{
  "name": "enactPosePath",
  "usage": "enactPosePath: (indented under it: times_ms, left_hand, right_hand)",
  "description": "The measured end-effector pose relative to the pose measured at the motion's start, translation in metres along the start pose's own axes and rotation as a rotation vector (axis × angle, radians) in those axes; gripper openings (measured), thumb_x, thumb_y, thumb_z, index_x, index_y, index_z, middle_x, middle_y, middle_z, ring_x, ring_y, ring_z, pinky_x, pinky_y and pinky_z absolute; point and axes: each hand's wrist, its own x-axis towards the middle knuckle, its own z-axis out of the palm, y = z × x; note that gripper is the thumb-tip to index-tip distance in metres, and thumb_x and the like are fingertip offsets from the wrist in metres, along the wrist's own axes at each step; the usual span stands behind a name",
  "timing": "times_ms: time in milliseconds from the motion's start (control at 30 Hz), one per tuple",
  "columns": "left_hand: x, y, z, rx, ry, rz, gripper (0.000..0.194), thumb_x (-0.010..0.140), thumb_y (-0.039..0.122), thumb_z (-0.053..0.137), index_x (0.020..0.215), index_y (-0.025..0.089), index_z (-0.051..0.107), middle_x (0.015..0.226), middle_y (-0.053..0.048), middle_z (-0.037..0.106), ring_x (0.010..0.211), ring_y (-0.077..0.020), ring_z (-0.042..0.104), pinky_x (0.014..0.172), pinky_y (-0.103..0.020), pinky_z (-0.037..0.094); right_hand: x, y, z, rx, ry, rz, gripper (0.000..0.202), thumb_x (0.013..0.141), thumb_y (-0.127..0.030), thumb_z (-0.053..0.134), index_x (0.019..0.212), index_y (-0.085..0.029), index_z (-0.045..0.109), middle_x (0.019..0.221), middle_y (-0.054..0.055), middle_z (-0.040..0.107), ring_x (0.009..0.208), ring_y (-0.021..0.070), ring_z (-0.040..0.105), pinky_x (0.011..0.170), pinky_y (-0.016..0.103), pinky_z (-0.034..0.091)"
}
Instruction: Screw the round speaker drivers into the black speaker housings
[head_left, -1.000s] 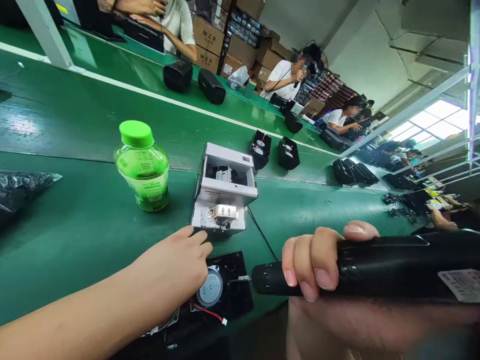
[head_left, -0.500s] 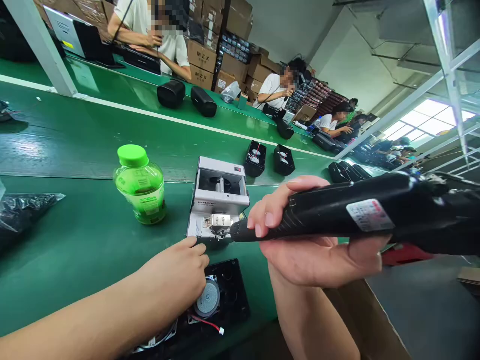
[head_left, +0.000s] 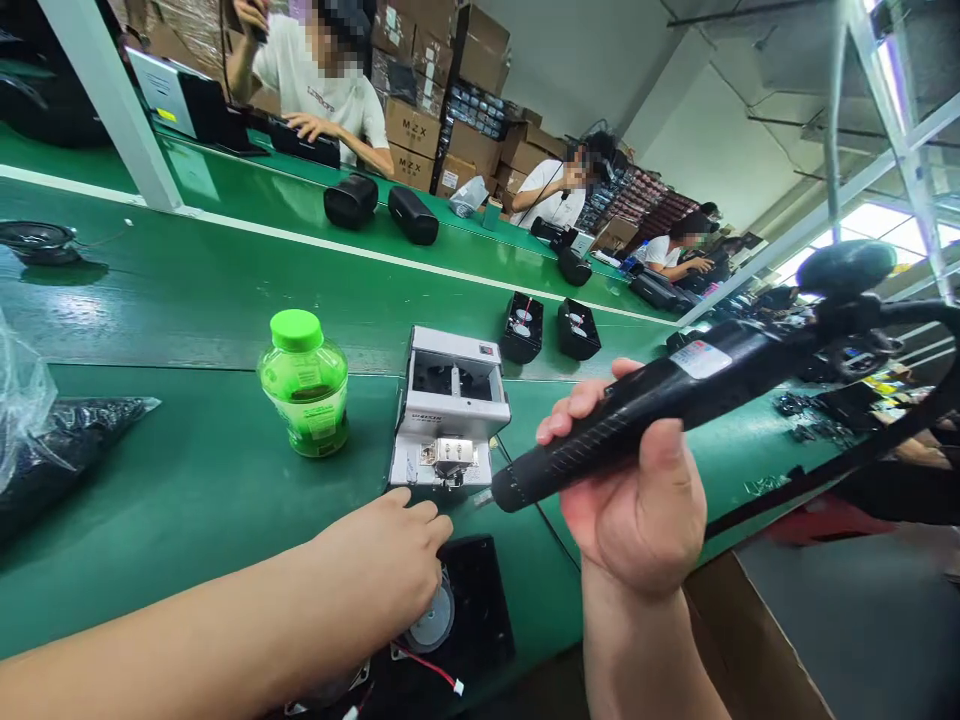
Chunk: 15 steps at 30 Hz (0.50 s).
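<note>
My right hand [head_left: 630, 500] is wrapped round a black electric screwdriver [head_left: 622, 420] with a white label. Its bit points down and left, just off the front right corner of a grey screw feeder [head_left: 454, 405]. Whether a screw sits on the tip is too small to tell. My left hand [head_left: 394, 560] is closed, its fingers curled at the feeder's lower front edge; what they hold, if anything, is hidden. Beneath that hand lies a black speaker housing [head_left: 480, 600] with a round metal-backed driver [head_left: 433, 620] and a red wire ending in a white plug.
A green-capped jar [head_left: 304, 390] stands left of the feeder. Farther left lies a plastic bag [head_left: 67, 430] of small black pieces. Two small black speaker boxes [head_left: 523, 328] stand behind. A white frame post [head_left: 112, 110] rises at left. Co-workers sit across the green bench [head_left: 247, 270].
The screwdriver's tip has drawn away from the feeder's front, and the tool now tilts more steeply. My left hand stays at the feeder's front edge. The view has shifted slightly.
</note>
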Motion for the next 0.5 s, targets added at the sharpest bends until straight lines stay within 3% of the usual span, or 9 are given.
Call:
enactPosePath:
  times_ms: [100, 167, 267, 333, 400, 500]
  left_hand:
    - [-0.011, -0.004, -0.039, -0.034, 0.068, -0.021, 0.030, 0.093, 0.030, 0.112, 0.093, 0.028, 0.082, 0.097, -0.001, 0.080, 0.090, -0.0250, 0.075, 0.079, -0.044, 0.053]
    - [-0.013, -0.016, -0.069, -0.045, 0.207, -0.082, 0.020, 0.103, 0.027, 0.100, 0.100, 0.029, 0.081, 0.101, 0.001, 0.080, 0.092, -0.0237, 0.075, 0.082, -0.042, 0.054]
    - [0.000, -0.046, -0.101, 0.108, 0.392, -0.302, 0.016, 0.106, 0.018, 0.086, 0.098, 0.029, 0.077, 0.097, -0.001, 0.076, 0.088, -0.0263, 0.070, 0.082, -0.044, 0.049]
    - [0.015, -0.065, -0.110, 0.189, 0.436, -0.450, 0.023, 0.108, 0.007, 0.073, 0.096, 0.026, 0.075, 0.097, -0.006, 0.074, 0.091, -0.0300, 0.068, 0.081, -0.047, 0.043]
    - [0.022, -0.076, -0.111, 0.224, 0.455, -0.533, 0.030, 0.110, 0.000, 0.062, 0.099, 0.024, 0.077, 0.096, -0.008, 0.073, 0.093, -0.0318, 0.067, 0.081, -0.047, 0.041]
    - [0.009, -0.071, -0.101, 0.246, 0.503, -0.578, 0.029, 0.115, 0.008, 0.060, 0.105, 0.024, 0.082, 0.089, -0.006, 0.070, 0.090, -0.0308, 0.068, 0.080, -0.045, 0.042]
  right_hand:
    - [0.003, 0.000, -0.004, -0.016, 0.118, -0.100, 0.055, 0.117, -0.084, 0.081, 0.144, -0.038, 0.090, 0.093, -0.002, 0.085, 0.075, 0.0186, 0.084, 0.069, 0.031, 0.077]
    - [0.005, 0.004, -0.003, -0.014, 0.117, -0.103, 0.063, 0.116, -0.096, 0.073, 0.147, -0.043, 0.087, 0.083, -0.006, 0.082, 0.064, 0.0177, 0.080, 0.064, 0.032, 0.076]
    - [0.006, 0.012, 0.006, 0.016, 0.021, -0.076, 0.076, 0.114, -0.104, 0.066, 0.136, -0.035, 0.088, 0.066, -0.010, 0.070, 0.042, 0.0142, 0.060, 0.047, 0.027, 0.063]
    - [0.004, 0.017, 0.015, 0.065, -0.063, -0.091, 0.084, 0.112, -0.109, 0.062, 0.125, -0.030, 0.087, 0.064, -0.009, 0.068, 0.038, 0.0143, 0.056, 0.042, 0.027, 0.058]
    - [0.003, 0.022, 0.024, 0.108, -0.150, -0.098, 0.084, 0.106, -0.111, 0.070, 0.118, -0.029, 0.086, 0.065, -0.008, 0.073, 0.040, 0.0156, 0.061, 0.043, 0.028, 0.060]
    - [0.000, 0.029, 0.033, 0.129, -0.263, -0.028, 0.081, 0.092, -0.107, 0.092, 0.110, -0.028, 0.085, 0.067, -0.006, 0.080, 0.045, 0.0186, 0.068, 0.047, 0.030, 0.063]
